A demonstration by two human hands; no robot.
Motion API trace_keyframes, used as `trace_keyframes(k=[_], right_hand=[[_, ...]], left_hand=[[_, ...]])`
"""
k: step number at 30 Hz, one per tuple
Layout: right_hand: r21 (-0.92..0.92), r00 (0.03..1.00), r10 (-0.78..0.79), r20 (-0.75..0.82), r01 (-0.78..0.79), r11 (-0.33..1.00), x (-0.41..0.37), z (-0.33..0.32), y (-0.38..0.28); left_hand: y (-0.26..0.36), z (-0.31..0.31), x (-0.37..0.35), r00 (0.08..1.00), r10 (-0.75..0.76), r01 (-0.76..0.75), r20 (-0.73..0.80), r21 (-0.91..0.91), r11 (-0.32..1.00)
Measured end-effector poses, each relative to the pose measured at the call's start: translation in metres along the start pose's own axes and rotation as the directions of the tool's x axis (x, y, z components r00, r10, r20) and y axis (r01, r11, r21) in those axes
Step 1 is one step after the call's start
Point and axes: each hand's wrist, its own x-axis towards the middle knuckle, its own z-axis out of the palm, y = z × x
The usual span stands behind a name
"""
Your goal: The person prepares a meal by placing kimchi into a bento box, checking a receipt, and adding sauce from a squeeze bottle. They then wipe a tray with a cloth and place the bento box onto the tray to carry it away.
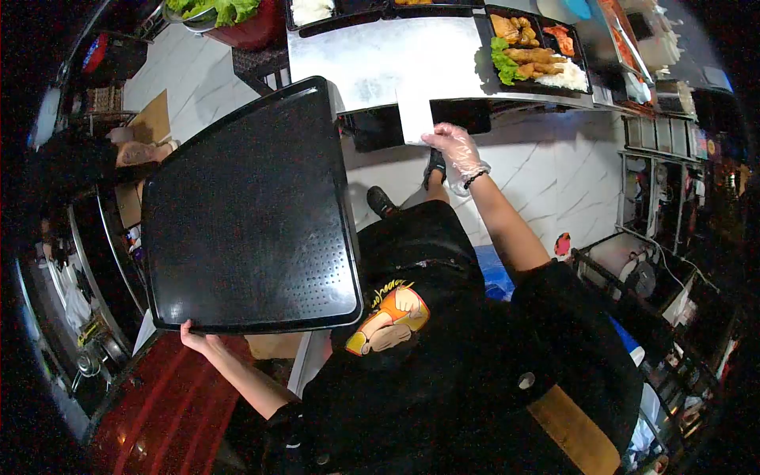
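Observation:
A large black tray [245,214] is held up at the left by my left hand [198,339], whose fingers grip its near edge. My right hand [457,150], in a clear plastic glove, pinches the near end of a white paper slip [415,117]. The slip's far end overlaps the front edge of a metal counter [380,59]. On the counter's right side sits a black bento box [538,55] with white rice, lettuce, fried pieces and other food in its compartments.
More black food boxes [340,14] line the counter's far side. Lettuce [212,8] tops a red container at the upper left. Another person's arm [144,153] shows at the left. Metal racks [661,174] stand at the right.

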Motion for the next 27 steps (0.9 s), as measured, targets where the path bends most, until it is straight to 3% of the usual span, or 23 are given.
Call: trace_keyframes(k=[3,6,8,12,14,17,23,27], right_hand=[[0.073,1.0,-0.01,-0.004,0.01,0.997,-0.007,0.002,-0.005],[0.042,0.999,-0.027,-0.028,0.028,0.999,-0.007,0.002,-0.001],[0.164,1.0,-0.014,-0.027,0.018,0.986,-0.003,0.003,0.008],[0.163,0.999,0.009,-0.031,-0.004,0.987,-0.005,0.005,0.008],[0.273,0.994,0.064,-0.094,-0.036,0.961,-0.013,0.01,-0.003],[0.357,0.997,0.08,-0.005,-0.073,0.931,-0.025,0.014,-0.023],[0.279,0.993,0.117,-0.019,-0.107,0.954,-0.023,0.011,-0.018],[0.319,0.992,0.128,0.005,-0.123,0.94,-0.022,0.01,-0.017]], left_hand=[[-0.002,0.002,0.007,0.99,0.003,0.007,0.14,-0.073,0.997],[-0.003,0.03,-0.021,0.999,0.034,-0.033,0.037,-0.028,0.999],[-0.003,0.046,-0.039,0.996,0.064,-0.064,-0.065,0.004,0.998],[-0.007,0.042,-0.035,0.997,0.068,-0.067,-0.039,0.016,0.998],[-0.009,0.035,-0.025,0.996,0.088,-0.087,-0.029,0.022,0.996],[-0.012,0.02,-0.005,0.99,0.135,-0.136,0.03,0.04,0.99],[-0.012,0.015,-0.004,0.997,0.082,-0.082,-0.012,0.01,0.997],[-0.012,0.025,-0.018,0.996,0.082,-0.082,-0.033,0.002,0.997]])
